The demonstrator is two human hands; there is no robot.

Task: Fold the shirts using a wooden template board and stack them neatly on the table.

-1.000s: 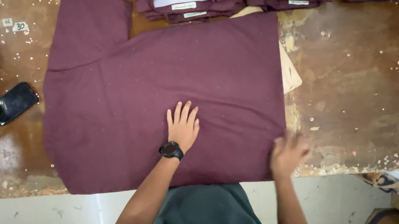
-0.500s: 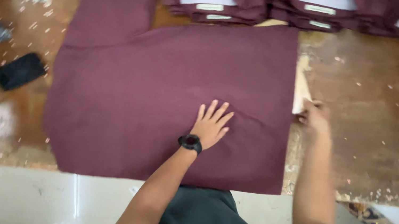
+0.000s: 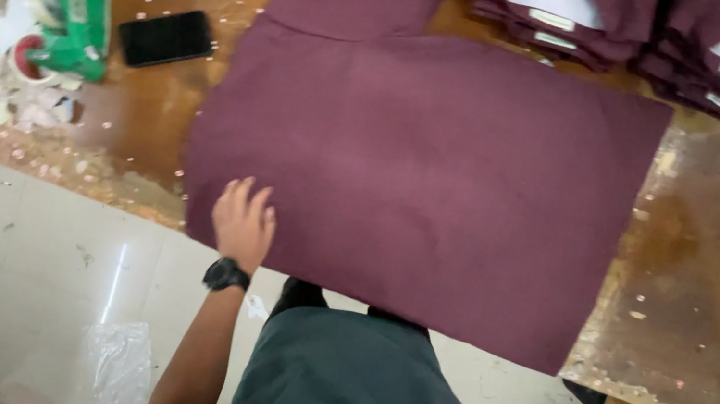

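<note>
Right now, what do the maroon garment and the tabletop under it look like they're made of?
The maroon garment looks like soft matte knit fabric, lying limp and flat under the left hand. The tabletop seems to be worn brown wood or board with a patchy gloss, littered with pale scraps.

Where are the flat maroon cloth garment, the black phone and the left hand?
flat maroon cloth garment [image 3: 423, 174], head view, middle of cloth.
black phone [image 3: 166, 37], head view, screen centre.
left hand [image 3: 243, 223], head view, back of hand.

Single head cam, looks steeply down from above the person's torso, fairly close, at the worktop [image 3: 708, 280] edge w/ the maroon garment [image 3: 423, 174] filling mid-frame.
</note>
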